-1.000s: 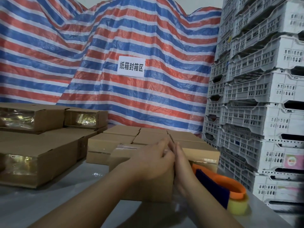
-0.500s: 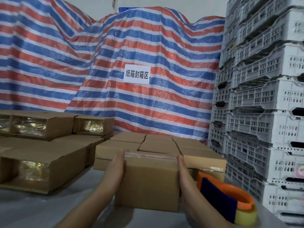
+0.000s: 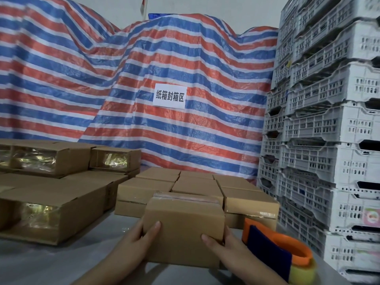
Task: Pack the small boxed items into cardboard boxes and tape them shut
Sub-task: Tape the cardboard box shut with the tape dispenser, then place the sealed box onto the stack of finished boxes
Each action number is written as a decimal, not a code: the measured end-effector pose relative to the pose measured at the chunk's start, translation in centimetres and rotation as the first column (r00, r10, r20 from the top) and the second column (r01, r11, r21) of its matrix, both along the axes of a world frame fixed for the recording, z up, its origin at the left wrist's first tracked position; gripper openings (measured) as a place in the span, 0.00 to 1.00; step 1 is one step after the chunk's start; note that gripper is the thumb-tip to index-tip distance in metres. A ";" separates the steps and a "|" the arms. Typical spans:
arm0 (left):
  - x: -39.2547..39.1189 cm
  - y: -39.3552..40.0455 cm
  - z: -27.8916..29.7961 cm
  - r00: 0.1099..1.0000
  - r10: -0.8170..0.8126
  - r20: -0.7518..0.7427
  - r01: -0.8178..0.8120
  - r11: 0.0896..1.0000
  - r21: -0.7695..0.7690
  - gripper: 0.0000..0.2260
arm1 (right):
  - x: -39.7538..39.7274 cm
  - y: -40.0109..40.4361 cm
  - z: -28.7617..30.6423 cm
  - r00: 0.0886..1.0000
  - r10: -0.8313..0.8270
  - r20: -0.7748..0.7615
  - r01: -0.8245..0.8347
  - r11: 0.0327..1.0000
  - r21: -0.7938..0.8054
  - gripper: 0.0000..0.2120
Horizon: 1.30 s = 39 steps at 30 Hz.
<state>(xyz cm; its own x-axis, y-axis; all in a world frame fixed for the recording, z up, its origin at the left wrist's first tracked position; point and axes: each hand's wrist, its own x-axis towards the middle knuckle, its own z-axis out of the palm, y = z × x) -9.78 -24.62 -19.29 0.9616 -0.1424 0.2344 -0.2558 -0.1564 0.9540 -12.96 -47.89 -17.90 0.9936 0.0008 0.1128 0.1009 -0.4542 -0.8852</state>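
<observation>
A small brown cardboard box (image 3: 183,227) with clear tape along its top stands on the grey table in front of me. My left hand (image 3: 139,241) grips its lower left corner, thumb laid on the near face. My right hand (image 3: 222,246) grips the lower right corner, thumb also on the near face. Behind it lies a block of several closed small boxes (image 3: 197,186). An orange and blue tape dispenser (image 3: 275,251) with a yellowish roll sits on the table just right of my right hand.
Larger cardboard boxes (image 3: 53,210) with taped shiny ends are stacked at the left. Stacked white plastic crates (image 3: 329,140) form a wall on the right. A striped tarp (image 3: 123,89) with a paper sign (image 3: 169,96) hangs behind. Bare grey table (image 3: 51,262) shows near left.
My hands left the box's top, slid down its two sides, and now hold its lower corners. My view has tilted up a little.
</observation>
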 end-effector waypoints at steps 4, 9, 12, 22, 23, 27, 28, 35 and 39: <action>-0.3 -0.5 0.2 0.996 0.070 0.047 -0.070 0.997 -0.018 0.10 | -0.5 0.3 -0.2 0.998 -0.012 0.057 0.011 1.000 0.022 0.32; 0.6 -1.2 5.7 0.956 0.267 0.119 -0.250 0.958 -0.138 0.11 | 0.8 2.2 3.2 0.936 -0.210 0.281 0.154 0.966 0.209 0.24; 3.8 -1.3 12.1 0.926 0.297 0.233 -0.263 0.950 -0.167 0.15 | 5.0 3.3 9.1 0.866 -0.301 0.400 0.184 0.934 0.305 0.21; 27.0 -1.0 22.1 0.979 0.182 -0.095 -0.179 0.983 0.048 0.17 | 28.7 3.2 19.4 0.968 -0.249 0.039 0.234 0.944 0.234 0.33; 29.0 -0.9 21.9 0.977 0.174 -0.125 -0.166 0.984 0.072 0.14 | 30.5 3.0 19.4 0.976 -0.216 -0.027 0.216 0.951 0.219 0.30; 36.4 -0.8 20.7 0.962 0.172 -0.214 -0.145 0.980 0.136 0.10 | 37.5 2.5 18.2 0.968 -0.193 -0.161 0.210 0.973 0.097 0.24; 38.1 -0.9 20.4 0.956 0.179 -0.235 -0.145 0.977 0.154 0.11 | 39.2 2.5 17.8 0.966 -0.195 -0.171 0.208 0.976 0.065 0.24; 45.8 -1.4 19.0 0.931 0.232 -0.281 -0.135 0.936 0.325 0.09 | 45.9 3.1 15.8 0.950 -0.145 -0.276 0.155 0.988 0.013 0.23; 48.0 -1.3 19.0 0.927 0.261 -0.269 -0.149 0.915 0.376 0.08 | 48.1 3.0 15.9 0.935 -0.143 -0.324 0.142 0.989 -0.028 0.21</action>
<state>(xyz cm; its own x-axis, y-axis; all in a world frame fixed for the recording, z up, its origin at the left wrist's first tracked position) 38.19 -25.93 -0.28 0.9934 0.0487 -0.1042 0.1145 -0.5038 0.8562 35.10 -44.86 -1.98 0.9658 -0.1440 -0.2155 -0.2578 -0.4460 -0.8571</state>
